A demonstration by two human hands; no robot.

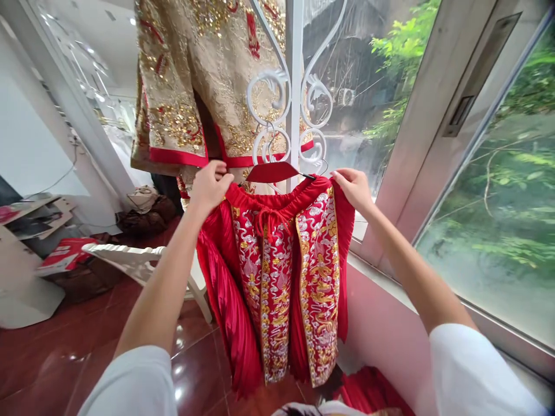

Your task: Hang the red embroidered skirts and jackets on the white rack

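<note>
A red pleated skirt (277,289) with gold and silver embroidered panels hangs in front of me from a dark red hanger (272,171). The hanger's metal hook goes up to a white scrolled metal stand (295,92). My left hand (211,186) pinches the skirt's gathered waistband at its left end. At the right end, my right hand (353,186) grips the waistband between thumb and fingers. A red drawstring is tied in a bow at the middle of the waist. Behind and above hangs a gold sequined jacket (173,127) with red trim.
Sliding glass windows (489,190) with a metal frame stand close on the right. A white chair (130,254) is on the left, over a dark red tiled floor (195,364). Red cloth (373,390) lies low at the front. Bags and a red-and-white box (67,254) sit far left.
</note>
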